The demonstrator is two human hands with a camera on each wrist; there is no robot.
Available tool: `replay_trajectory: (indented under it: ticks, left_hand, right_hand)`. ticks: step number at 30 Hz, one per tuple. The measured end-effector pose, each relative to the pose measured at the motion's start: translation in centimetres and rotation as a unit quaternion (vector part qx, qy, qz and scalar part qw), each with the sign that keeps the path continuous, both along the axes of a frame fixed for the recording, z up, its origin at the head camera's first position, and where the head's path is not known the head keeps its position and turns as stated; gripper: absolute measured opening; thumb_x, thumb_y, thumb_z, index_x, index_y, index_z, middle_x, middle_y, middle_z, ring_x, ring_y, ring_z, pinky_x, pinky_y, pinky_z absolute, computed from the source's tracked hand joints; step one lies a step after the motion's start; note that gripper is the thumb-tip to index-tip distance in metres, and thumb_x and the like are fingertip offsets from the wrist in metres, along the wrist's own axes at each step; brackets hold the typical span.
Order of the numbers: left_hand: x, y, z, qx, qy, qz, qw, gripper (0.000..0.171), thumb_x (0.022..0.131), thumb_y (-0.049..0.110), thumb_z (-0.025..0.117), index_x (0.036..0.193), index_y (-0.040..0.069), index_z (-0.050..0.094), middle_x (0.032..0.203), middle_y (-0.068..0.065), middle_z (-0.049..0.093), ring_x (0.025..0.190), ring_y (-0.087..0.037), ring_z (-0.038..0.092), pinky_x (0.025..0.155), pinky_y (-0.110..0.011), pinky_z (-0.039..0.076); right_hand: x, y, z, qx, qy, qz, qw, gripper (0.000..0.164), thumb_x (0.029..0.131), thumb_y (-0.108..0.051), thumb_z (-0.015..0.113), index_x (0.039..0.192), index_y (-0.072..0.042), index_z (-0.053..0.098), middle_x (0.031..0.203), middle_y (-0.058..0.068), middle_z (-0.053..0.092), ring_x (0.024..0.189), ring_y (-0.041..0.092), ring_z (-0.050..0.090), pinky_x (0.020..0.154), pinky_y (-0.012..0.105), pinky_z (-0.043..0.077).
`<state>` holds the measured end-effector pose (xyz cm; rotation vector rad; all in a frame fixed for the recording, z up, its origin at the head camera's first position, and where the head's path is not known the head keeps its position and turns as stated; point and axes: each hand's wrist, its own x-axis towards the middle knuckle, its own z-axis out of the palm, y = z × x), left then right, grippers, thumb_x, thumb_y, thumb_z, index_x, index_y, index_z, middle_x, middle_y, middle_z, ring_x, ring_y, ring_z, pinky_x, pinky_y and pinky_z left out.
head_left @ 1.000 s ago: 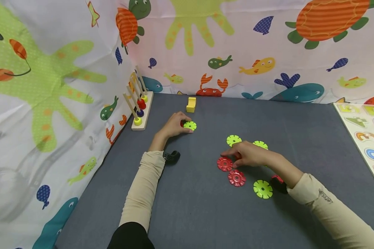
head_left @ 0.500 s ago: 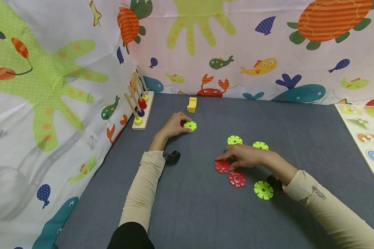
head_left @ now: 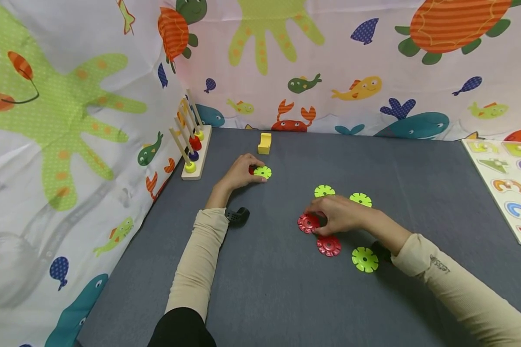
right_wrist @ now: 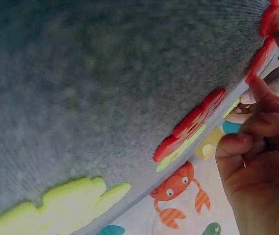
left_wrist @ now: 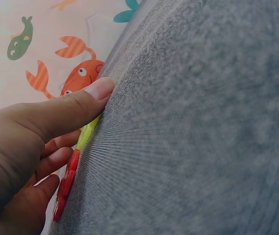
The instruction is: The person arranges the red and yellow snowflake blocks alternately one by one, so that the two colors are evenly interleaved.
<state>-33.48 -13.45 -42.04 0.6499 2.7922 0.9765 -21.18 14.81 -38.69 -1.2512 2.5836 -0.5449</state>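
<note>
My left hand (head_left: pixel 240 173) pinches a yellow-green notched plastic disc (head_left: pixel 263 172) between thumb and fingers, flat on the grey table. A red disc (left_wrist: pixel 66 186) lies beside it, partly under the fingers. My right hand (head_left: pixel 340 214) has thumb and index finger at the edges of a red flower-shaped disc (head_left: pixel 307 223), which lies on the table. A second red disc (head_left: pixel 328 246) is close below it. In the right wrist view, another red disc (right_wrist: pixel 193 125) lies in front of a yellow-green one (right_wrist: pixel 173 154); the head view hides that red one behind the hand.
Yellow-green discs lie around the right hand, one beyond it (head_left: pixel 360 199) and one nearer (head_left: pixel 365 260). A yellow block (head_left: pixel 264 143) stands beyond the left hand. A wooden peg stacker (head_left: pixel 195 156) is at the left wall, a puzzle board (head_left: pixel 505 190) at the right edge.
My right hand has slid the red disc a little to the left, away from the second red one. The left hand keeps its place. A red piece near the right cuff is now hidden.
</note>
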Motion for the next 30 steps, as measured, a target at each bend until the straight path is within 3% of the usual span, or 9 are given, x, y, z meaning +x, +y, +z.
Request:
replay_trajectory:
  ticks: [4, 8, 12, 15, 23, 26, 30]
  left_hand:
    - [-0.1, -0.3, 0.2, -0.007, 0.003, 0.001, 1.0, 0.047, 0.073, 0.028, 0.077, 0.115, 0.009, 0.065, 0.113, -0.01, 0.054, 0.107, -0.023, 0.044, 0.095, -0.038, 0.034]
    - [-0.2, -0.4, 0.3, -0.01, 0.009, 0.007, 0.9999, 0.047, 0.073, 0.028, 0.078, 0.115, 0.009, 0.065, 0.113, -0.01, 0.054, 0.107, -0.023, 0.044, 0.095, -0.038, 0.035]
    - [-0.2, -0.2, 0.2, -0.012, 0.014, 0.002, 0.9998, 0.047, 0.073, 0.027, 0.078, 0.115, 0.009, 0.065, 0.113, -0.01, 0.054, 0.107, -0.024, 0.045, 0.095, -0.038, 0.035]
    - [-0.1, -0.2, 0.1, -0.014, 0.015, -0.005, 0.9998, 0.048, 0.073, 0.028, 0.078, 0.115, 0.008, 0.065, 0.114, -0.011, 0.054, 0.108, -0.024, 0.045, 0.095, -0.038, 0.035]
    - [0.0, 0.3, -0.1, -0.008, 0.017, -0.009, 0.9998, 0.047, 0.072, 0.028, 0.078, 0.113, 0.009, 0.066, 0.112, -0.01, 0.054, 0.106, -0.023, 0.045, 0.094, -0.037, 0.036]
    - [0.0, 0.2, -0.1, -0.009, 0.015, -0.008, 0.9998, 0.047, 0.072, 0.028, 0.078, 0.113, 0.009, 0.066, 0.113, -0.01, 0.055, 0.106, -0.023, 0.045, 0.094, -0.037, 0.036]
    - [-0.1, 0.0, -0.2, -0.01, 0.016, -0.002, 0.9998, 0.047, 0.072, 0.027, 0.079, 0.113, 0.008, 0.066, 0.112, -0.01, 0.055, 0.105, -0.023, 0.045, 0.093, -0.036, 0.036]
  right_hand:
    - [-1.8, -0.4, 1.1, 0.003, 0.025, -0.028, 0.999, 0.038, 0.075, -0.026, 0.073, 0.108, -0.007, 0.067, 0.077, 0.0, 0.054, 0.063, 0.006, 0.04, 0.054, 0.021, 0.031]
    - [-4.7, -1.6, 2.2, 0.011, 0.047, -0.076, 0.996, 0.043, 0.075, -0.027, 0.073, 0.11, -0.002, 0.065, 0.079, 0.007, 0.056, 0.064, 0.012, 0.043, 0.055, 0.025, 0.032]
    - [-7.7, -3.4, 1.8, 0.02, 0.053, -0.12, 0.991, 0.046, 0.076, -0.029, 0.072, 0.112, 0.0, 0.064, 0.078, 0.008, 0.054, 0.066, 0.016, 0.043, 0.054, 0.027, 0.029]
    - [-9.1, -4.6, 1.0, 0.023, 0.031, -0.149, 0.988, 0.043, 0.079, -0.027, 0.07, 0.112, 0.0, 0.064, 0.075, 0.006, 0.051, 0.065, 0.016, 0.042, 0.054, 0.027, 0.028]
    - [-9.8, -5.3, -0.1, 0.007, -0.027, -0.187, 0.982, 0.043, 0.081, -0.026, 0.07, 0.116, -0.001, 0.064, 0.074, 0.005, 0.056, 0.063, 0.016, 0.042, 0.054, 0.027, 0.029]
    - [-9.9, -5.1, -0.2, 0.012, -0.048, -0.179, 0.983, 0.05, 0.079, -0.029, 0.073, 0.121, -0.005, 0.061, 0.064, 0.002, 0.05, 0.057, 0.015, 0.037, 0.052, 0.026, 0.027]
    - [-10.2, -5.3, -0.3, 0.021, -0.057, -0.175, 0.983, 0.053, 0.079, -0.029, 0.072, 0.126, -0.01, 0.057, 0.053, -0.002, 0.031, 0.05, 0.012, 0.027, 0.05, 0.026, 0.023]
